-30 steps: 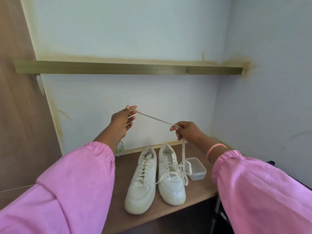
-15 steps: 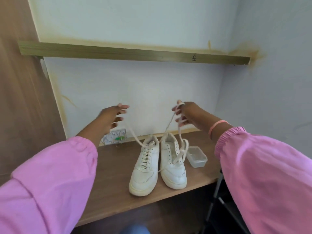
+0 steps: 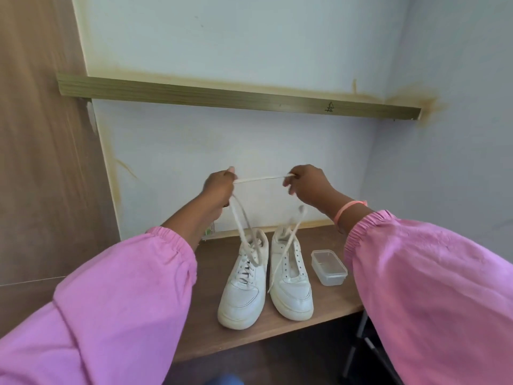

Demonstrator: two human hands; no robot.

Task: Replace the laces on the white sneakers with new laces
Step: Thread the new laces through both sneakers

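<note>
While we hold a lace (image 3: 259,179) taut above the bench (image 3: 211,323), our left hand (image 3: 219,187) and right hand (image 3: 305,187) each pinch it, its ends dangling toward the sneakers. By our reckoning, the right sneaker (image 3: 291,290) is stripped, its eyelets bare; the left sneaker (image 3: 241,295) remains laced. New laces aren't threaded anywhere yet, so most work is ahead.

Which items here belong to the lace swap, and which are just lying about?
Job: lace pinched between left hand and right hand; laced left sneaker; unlaced right sneaker.
Idle: plastic container; wooden rail.
</note>
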